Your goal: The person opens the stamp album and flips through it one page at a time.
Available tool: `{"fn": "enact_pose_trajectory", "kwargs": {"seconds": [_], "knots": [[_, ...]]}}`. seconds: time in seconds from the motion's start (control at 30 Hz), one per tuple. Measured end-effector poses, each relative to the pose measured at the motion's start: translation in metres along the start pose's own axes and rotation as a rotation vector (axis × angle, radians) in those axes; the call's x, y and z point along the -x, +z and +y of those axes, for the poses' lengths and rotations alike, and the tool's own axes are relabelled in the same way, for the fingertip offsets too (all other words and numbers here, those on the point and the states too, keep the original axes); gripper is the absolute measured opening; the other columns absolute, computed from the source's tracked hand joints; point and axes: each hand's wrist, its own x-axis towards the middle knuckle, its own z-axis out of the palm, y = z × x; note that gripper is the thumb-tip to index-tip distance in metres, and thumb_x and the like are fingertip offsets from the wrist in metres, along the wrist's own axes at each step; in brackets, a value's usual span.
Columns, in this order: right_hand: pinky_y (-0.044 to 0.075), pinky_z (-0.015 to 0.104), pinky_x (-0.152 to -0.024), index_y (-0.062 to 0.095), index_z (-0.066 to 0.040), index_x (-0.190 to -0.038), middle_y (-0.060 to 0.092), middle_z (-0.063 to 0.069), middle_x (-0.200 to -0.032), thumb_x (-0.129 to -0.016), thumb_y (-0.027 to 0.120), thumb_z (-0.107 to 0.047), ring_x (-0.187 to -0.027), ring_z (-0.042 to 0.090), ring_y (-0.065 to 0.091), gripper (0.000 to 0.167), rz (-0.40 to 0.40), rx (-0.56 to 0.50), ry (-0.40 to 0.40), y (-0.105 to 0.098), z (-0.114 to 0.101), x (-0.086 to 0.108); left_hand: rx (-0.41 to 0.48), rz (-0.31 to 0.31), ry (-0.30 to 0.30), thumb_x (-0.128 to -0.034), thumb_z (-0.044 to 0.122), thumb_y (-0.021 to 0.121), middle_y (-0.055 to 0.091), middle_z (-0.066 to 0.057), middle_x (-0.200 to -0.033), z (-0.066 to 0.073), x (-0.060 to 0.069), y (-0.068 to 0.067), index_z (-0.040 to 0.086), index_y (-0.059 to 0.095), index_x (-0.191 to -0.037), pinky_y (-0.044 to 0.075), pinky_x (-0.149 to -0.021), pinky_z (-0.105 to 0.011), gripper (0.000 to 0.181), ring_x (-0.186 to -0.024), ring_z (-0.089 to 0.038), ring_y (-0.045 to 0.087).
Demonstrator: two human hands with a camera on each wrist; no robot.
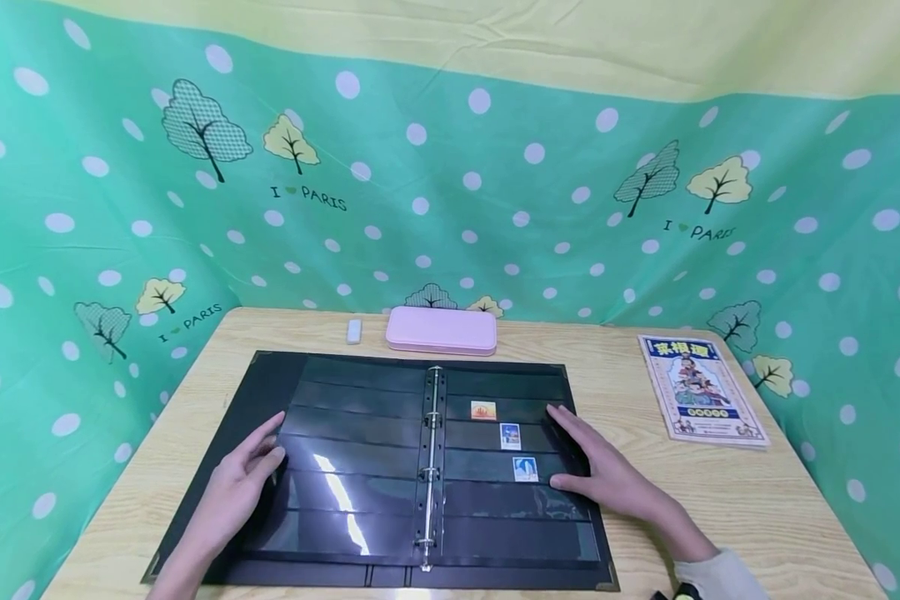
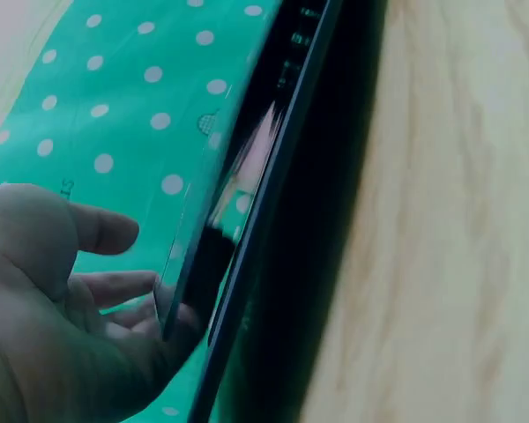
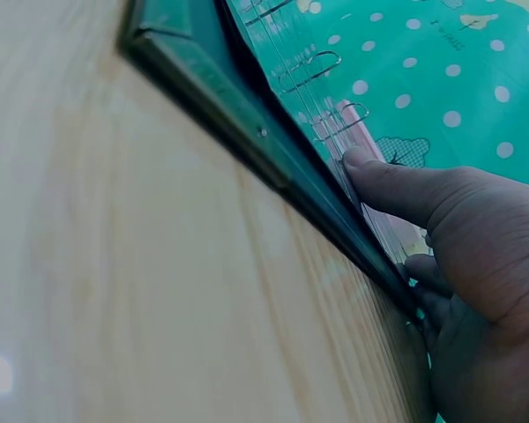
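An album with black pocket pages and a metal ring spine lies open on the table. Three small stamps sit in its right page: an orange one, a blue one and a blue-and-white one. My left hand is at the left page's outer edge; in the left wrist view the hand has its thumb off the page, fingers partly hidden behind the clear edge. On the right page's outer edge rests my right hand, thumb and forefinger spread; the right wrist view shows its thumb touching the page.
Behind the album are a pink case and a small white object. A booklet with a colourful cover lies at the right of the wooden table. A green dotted cloth hangs around the back and sides.
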Motion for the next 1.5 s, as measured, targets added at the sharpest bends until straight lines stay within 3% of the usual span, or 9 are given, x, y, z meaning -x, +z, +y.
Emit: {"fn": "enact_pose_trajectory", "kwargs": {"seconds": [0.07, 0.23, 0.37, 0.63, 0.77, 0.9, 1.17, 1.33, 1.5], "knots": [[0.032, 0.08, -0.12, 0.03, -0.019, -0.177, 0.023, 0.025, -0.181, -0.099, 0.085, -0.04, -0.163, 0.057, 0.024, 0.098, 0.003, -0.001, -0.003, 0.0, 0.001, 0.0, -0.048, 0.021, 0.038, -0.1185, 0.028, 0.056, 0.056, -0.03, -0.154, -0.001, 0.0, 0.002, 0.006, 0.04, -0.172, 0.049, -0.089, -0.014, 0.06, -0.132, -0.044, 0.065], [0.032, 0.08, -0.12, 0.03, -0.019, -0.177, 0.023, 0.025, -0.181, -0.099, 0.086, -0.04, -0.162, 0.057, 0.025, 0.098, 0.008, 0.007, -0.011, 0.0, 0.002, 0.0, -0.121, 0.07, 0.109, -0.1167, 0.03, 0.06, 0.054, -0.025, -0.144, -0.003, 0.0, 0.007, -0.002, 0.046, -0.166, 0.052, -0.083, -0.021, 0.06, -0.115, -0.031, 0.06], [0.032, 0.08, -0.12, 0.031, -0.018, -0.177, 0.024, 0.025, -0.181, -0.099, 0.086, -0.041, -0.162, 0.057, 0.025, 0.098, 0.009, 0.008, -0.01, 0.001, 0.002, -0.001, -0.134, 0.062, 0.121, -0.1158, 0.031, 0.062, 0.051, -0.026, -0.14, -0.006, -0.001, 0.009, -0.005, 0.046, -0.165, 0.049, -0.078, -0.024, 0.063, -0.11, -0.029, 0.055], [0.031, 0.081, -0.12, 0.031, -0.018, -0.177, 0.023, 0.026, -0.181, -0.099, 0.085, -0.042, -0.162, 0.058, 0.025, 0.098, 0.011, 0.0, -0.008, 0.001, 0.001, -0.001, -0.217, 0.022, 0.114, -0.1141, 0.038, 0.064, 0.045, -0.024, -0.132, -0.009, -0.002, 0.015, -0.008, 0.044, -0.164, 0.039, -0.091, -0.051, 0.071, -0.118, -0.041, 0.038], [0.032, 0.08, -0.12, 0.031, -0.019, -0.177, 0.024, 0.025, -0.181, -0.099, 0.085, -0.042, -0.162, 0.058, 0.025, 0.098, 0.014, 0.007, -0.01, 0.001, 0.002, -0.001, -0.241, 0.028, 0.125, -0.1132, 0.04, 0.065, 0.043, -0.023, -0.128, -0.01, -0.003, 0.019, -0.01, 0.046, -0.162, 0.038, -0.091, -0.053, 0.073, -0.118, -0.043, 0.036], [0.032, 0.08, -0.12, 0.031, -0.018, -0.177, 0.024, 0.025, -0.181, -0.099, 0.085, -0.042, -0.162, 0.057, 0.025, 0.098, 0.016, 0.009, -0.012, 0.001, 0.003, -0.001, -0.248, 0.087, 0.153, -0.1113, 0.037, 0.069, 0.046, -0.023, -0.128, -0.013, -0.004, 0.024, -0.012, 0.049, -0.159, 0.037, -0.089, -0.05, 0.072, -0.116, -0.041, 0.037], [0.034, 0.08, -0.12, 0.035, -0.017, -0.176, 0.029, 0.027, -0.178, -0.098, 0.087, -0.04, -0.16, 0.058, 0.03, 0.096, 0.026, 0.03, -0.018, -0.001, 0.001, -0.001, -0.222, 0.083, 0.172, -0.1095, 0.037, 0.072, 0.042, -0.032, -0.15, -0.01, 0.0, 0.031, -0.011, 0.05, -0.16, 0.039, -0.098, -0.062, 0.073, -0.132, -0.051, 0.033], [0.032, 0.081, -0.12, 0.038, -0.015, -0.174, 0.033, 0.029, -0.176, -0.095, 0.09, -0.038, -0.16, 0.057, 0.03, 0.098, 0.068, 0.064, -0.035, -0.009, -0.003, -0.009, -0.24, 0.08, 0.225, -0.0979, 0.042, 0.086, 0.036, -0.031, -0.166, -0.009, 0.0, 0.039, -0.007, 0.053, -0.16, 0.027, -0.11, -0.079, 0.086, -0.151, -0.059, 0.024], [0.026, 0.08, -0.123, 0.032, -0.013, -0.176, 0.026, 0.026, -0.18, -0.087, 0.096, -0.048, -0.165, 0.054, 0.02, 0.115, 0.037, 0.116, -0.05, -0.019, 0.0, -0.027, -0.261, 0.022, 0.204, -0.0867, 0.054, 0.092, 0.027, -0.03, -0.175, -0.01, 0.0, 0.043, -0.007, 0.048, -0.163, 0.017, -0.114, -0.087, 0.107, -0.163, -0.058, 0.009]]}}
